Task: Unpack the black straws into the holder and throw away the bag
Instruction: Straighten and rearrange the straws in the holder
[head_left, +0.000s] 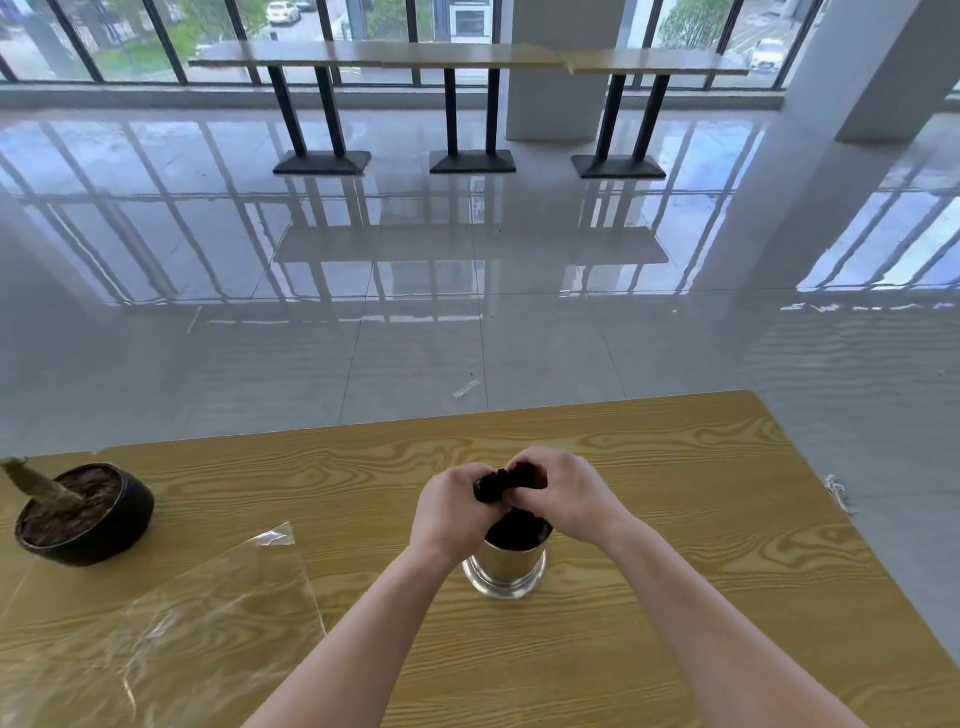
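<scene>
A bundle of black straws (506, 483) stands upright in a shiny metal holder (506, 571) on the wooden table (675, 493). My left hand (452, 512) wraps the bundle's left side near its top. My right hand (561, 493) closes on the right side of the same bundle. Both hands sit just above the holder's rim, hiding most of the straws. The clear plastic bag (166, 623) lies flat and empty on the table to the left, apart from both hands.
A dark round plant pot (85, 514) with a stem stands at the table's left edge. A scrap of white string (839, 493) lies at the right table edge. Beyond the table is glossy tiled floor with a small wrapper (466, 388) and high tables (467, 60) by the windows.
</scene>
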